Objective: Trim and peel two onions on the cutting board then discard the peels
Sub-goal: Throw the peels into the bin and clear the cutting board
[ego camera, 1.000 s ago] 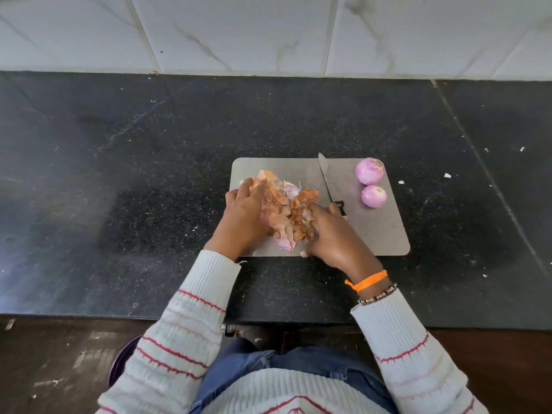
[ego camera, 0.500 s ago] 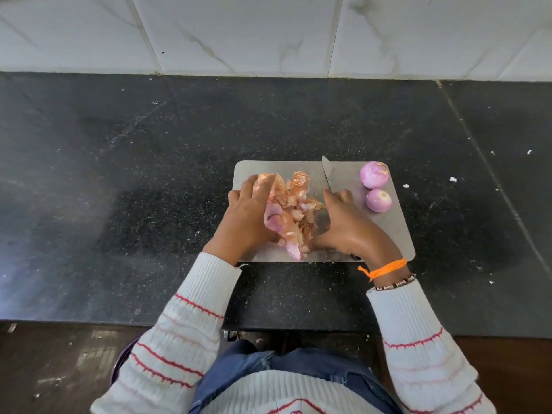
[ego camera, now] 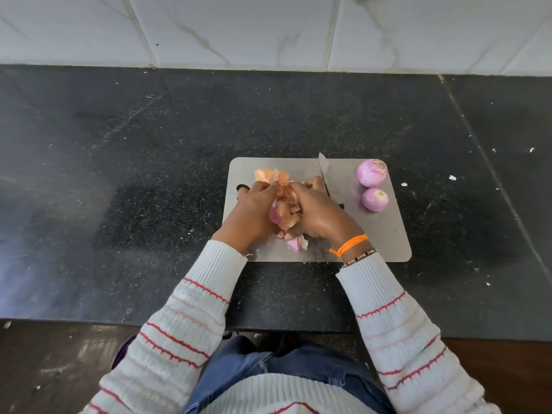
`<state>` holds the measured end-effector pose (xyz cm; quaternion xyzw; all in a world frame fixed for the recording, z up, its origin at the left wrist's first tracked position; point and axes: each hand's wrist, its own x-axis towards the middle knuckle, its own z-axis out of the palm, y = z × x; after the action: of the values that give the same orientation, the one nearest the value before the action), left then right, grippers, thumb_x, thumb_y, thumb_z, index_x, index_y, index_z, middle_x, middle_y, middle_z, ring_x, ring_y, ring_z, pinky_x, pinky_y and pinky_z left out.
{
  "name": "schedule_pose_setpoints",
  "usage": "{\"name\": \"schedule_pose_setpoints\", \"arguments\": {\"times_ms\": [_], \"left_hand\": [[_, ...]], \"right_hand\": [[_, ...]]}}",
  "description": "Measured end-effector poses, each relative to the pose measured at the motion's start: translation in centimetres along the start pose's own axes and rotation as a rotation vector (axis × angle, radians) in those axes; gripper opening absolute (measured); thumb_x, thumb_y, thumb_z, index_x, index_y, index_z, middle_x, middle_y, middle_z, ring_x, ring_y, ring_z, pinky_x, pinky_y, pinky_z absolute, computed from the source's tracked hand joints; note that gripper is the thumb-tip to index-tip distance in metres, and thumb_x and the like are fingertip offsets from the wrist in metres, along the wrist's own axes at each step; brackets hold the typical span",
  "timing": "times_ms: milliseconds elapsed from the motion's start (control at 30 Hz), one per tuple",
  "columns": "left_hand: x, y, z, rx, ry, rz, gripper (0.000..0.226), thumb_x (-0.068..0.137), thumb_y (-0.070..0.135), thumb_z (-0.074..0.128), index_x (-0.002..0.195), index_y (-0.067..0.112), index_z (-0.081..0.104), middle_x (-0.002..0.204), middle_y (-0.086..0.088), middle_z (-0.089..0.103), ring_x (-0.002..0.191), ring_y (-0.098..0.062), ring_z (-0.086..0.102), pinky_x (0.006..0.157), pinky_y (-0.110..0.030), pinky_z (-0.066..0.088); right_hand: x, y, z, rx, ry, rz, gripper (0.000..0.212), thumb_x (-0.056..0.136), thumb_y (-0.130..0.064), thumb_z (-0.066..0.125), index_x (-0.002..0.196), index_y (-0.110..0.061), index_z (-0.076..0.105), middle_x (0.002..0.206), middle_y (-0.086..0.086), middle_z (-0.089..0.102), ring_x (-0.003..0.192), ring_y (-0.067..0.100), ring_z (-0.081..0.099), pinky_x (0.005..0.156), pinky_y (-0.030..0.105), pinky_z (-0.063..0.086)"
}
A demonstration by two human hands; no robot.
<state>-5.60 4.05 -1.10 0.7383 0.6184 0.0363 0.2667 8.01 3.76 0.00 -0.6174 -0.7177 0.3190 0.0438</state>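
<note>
The left hand (ego camera: pixel 252 210) and right hand (ego camera: pixel 318 212) are cupped toward each other over the board (ego camera: pixel 385 234), fingers curled around a heap of peels (ego camera: pixel 283 204) pressed between both palms. A few peel pieces (ego camera: pixel 295 242) lie on the board just below the hands, and one papery piece (ego camera: pixel 264 174) projects above the left fingers. Two peeled onions (ego camera: pixel 372 173) (ego camera: pixel 375 199) rest at the board's right far corner, just beside each other. The knife (ego camera: pixel 327 171) lies on the board between hands and onions, its handle partly hidden under the right hand. The board sits on the dark counter (ego camera: pixel 119 174).
</note>
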Motion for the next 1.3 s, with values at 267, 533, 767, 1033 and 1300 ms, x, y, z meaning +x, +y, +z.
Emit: {"name": "schedule_pose_setpoints", "arguments": {"times_ms": [267,533,767,1033,1300], "left_hand": [[-0.5,0.6,1.5,-0.118,0.298,0.034,0.029,0.078,0.006,0.064,0.106,0.012,0.065,0.1,-0.008,0.059,0.086,-0.022,0.053,0.07,-0.021,0.031],[-1.4,1.3,2.3,-0.187,0.397,-0.058,0.019,0.079,-0.003,0.059,0.087,0.011,0.07,0.079,-0.006,0.067,0.068,-0.02,0.058,0.059,-0.024,0.043],[-2.4,1.6,1.8,-0.257,0.409,-0.107,0.025,0.081,-0.003,0.057,0.096,0.011,0.071,0.083,-0.008,0.07,0.076,-0.024,0.064,0.068,-0.031,0.051],[-6.5,-0.3,-0.1,-0.356,0.509,-0.147,0.026,0.082,-0.002,0.059,0.099,0.013,0.072,0.084,-0.007,0.071,0.078,-0.021,0.064,0.072,-0.032,0.053],[-15.3,-6.0,-1.8,-0.434,0.64,-0.256,0.033,0.08,0.009,0.069,0.107,0.027,0.07,0.089,0.001,0.072,0.086,-0.016,0.065,0.081,-0.035,0.053]], "right_hand": [[-0.4,0.5,0.9,-0.065,0.165,-0.098,0.041,0.081,-0.01,0.065,0.12,-0.011,0.055,0.116,0.011,0.043,0.093,0.03,0.057,0.077,0.029,0.041],[-0.5,1.3,2.1,-0.015,0.319,-0.139,0.021,0.078,-0.001,0.065,0.097,-0.01,0.069,0.084,0.001,0.046,0.075,0.018,0.051,0.052,0.021,0.025],[-0.7,0.8,1.9,-0.015,0.323,-0.157,0.017,0.076,-0.005,0.07,0.092,-0.01,0.072,0.082,0.003,0.052,0.074,0.012,0.045,0.049,0.01,0.025],[-1.7,-3.3,2.6,-0.049,0.317,-0.246,0.014,0.08,-0.006,0.066,0.091,-0.012,0.072,0.089,0.007,0.062,0.081,0.02,0.057,0.062,0.027,0.042],[-5.0,-11.5,7.1,-0.059,0.24,-0.432,0.01,0.084,-0.008,0.063,0.075,-0.011,0.066,0.076,0.003,0.051,0.068,0.019,0.052,0.049,0.015,0.023]]}}
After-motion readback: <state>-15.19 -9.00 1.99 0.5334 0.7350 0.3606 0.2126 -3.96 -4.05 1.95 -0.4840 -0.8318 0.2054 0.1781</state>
